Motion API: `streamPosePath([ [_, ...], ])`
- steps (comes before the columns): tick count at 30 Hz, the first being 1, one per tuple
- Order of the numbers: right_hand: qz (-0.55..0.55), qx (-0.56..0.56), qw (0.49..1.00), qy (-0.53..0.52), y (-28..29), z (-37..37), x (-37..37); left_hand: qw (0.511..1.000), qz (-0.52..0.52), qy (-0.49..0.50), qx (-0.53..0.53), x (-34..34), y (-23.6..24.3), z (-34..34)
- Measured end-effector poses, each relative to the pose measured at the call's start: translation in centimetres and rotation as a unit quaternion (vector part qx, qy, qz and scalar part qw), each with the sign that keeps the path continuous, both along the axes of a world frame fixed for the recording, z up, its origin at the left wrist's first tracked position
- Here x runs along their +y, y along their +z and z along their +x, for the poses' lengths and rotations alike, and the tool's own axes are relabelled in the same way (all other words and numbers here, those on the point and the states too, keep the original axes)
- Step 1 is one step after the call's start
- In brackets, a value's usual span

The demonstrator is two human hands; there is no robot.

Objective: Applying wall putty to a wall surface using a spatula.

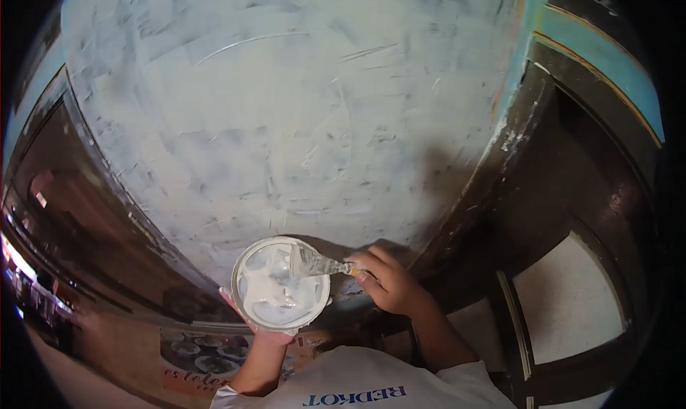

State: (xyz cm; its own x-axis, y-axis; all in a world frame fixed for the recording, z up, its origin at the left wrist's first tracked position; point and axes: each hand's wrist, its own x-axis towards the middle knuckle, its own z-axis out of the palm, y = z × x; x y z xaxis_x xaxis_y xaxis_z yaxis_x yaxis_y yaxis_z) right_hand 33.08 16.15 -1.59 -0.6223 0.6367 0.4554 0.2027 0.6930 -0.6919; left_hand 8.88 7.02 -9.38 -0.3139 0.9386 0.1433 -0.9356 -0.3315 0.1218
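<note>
White paste (266, 289) is sitting in a tub (236, 300) at six o'clock, the left hand (273, 336) cupping it; the right hand (386, 280), closed around a putty knife (320, 264), is apparently loading up, next needing a steady lift.

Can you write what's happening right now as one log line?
left hand: holds tub of white paste | right hand: grips putty knife over tub | wall: patchy pale coating

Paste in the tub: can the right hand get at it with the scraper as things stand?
Probably yes: the right hand holds the scraper with its blade over the open tub, held by the left hand, and no lid covers the paste.
</note>
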Motion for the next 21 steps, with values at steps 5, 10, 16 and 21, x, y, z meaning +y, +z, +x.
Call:
streamPosePath([
  [5,0.012,0.030,0.999,-0.015,-0.9,0.3,-0.2,0.999,0.011,-0.024,0.021,0.2,-0.6,0.0],
  [10,0.046,0.114,0.988,-0.093,-0.5,1.2,0.4,0.998,0.013,-0.043,0.041,1.4,0.0,0.5],
  [16,-0.040,0.309,0.942,-0.126,1.8,0.4,3.1,0.996,0.009,-0.058,0.064,1.1,-0.4,-0.2],
  [21,-0.076,0.273,0.947,-0.154,-1.0,0.6,3.6,0.994,0.013,-0.073,0.079,0.8,-1.3,-0.3],
])
